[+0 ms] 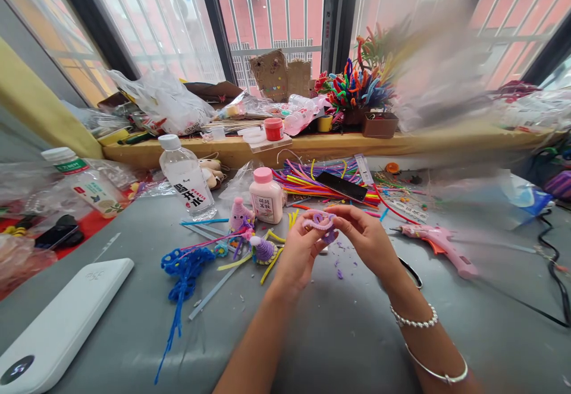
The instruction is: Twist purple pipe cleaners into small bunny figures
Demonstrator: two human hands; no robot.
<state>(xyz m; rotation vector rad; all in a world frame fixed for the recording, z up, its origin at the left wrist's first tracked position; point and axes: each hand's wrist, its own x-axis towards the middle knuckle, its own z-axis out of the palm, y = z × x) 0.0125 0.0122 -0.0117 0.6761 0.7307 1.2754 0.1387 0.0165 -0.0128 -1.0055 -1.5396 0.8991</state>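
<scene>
Above the middle of the grey table [339, 349], well in from its near edge, both hands hold a small lilac fuzzy loop [319, 221]. The left hand [300, 250] grips it between thumb and fingers from the left, seemingly to steady it, while the right hand [366, 240] pinches its other side with the fingertips, probably to bend or tuck the strand. Holding it raised likely keeps both sides reachable.

Purple scraps [339, 274] lie on the surface just below (perhaps shed by the fuzzy strand). Toward the right edge a pink glue gun [439, 240] rests on its side, nozzle toward the hands, presumably for easy reach. Near the far edge, a bundle of coloured stems [303, 185] lies under a black phone [342, 186], a convenient stock out of the working space.

Left of the hands sit a purple cone-shaped piece [266, 251], a pink figure [239, 216] and a blue fuzzy piece [184, 272]; the near left corner carries a white power bank [62, 322].
</scene>
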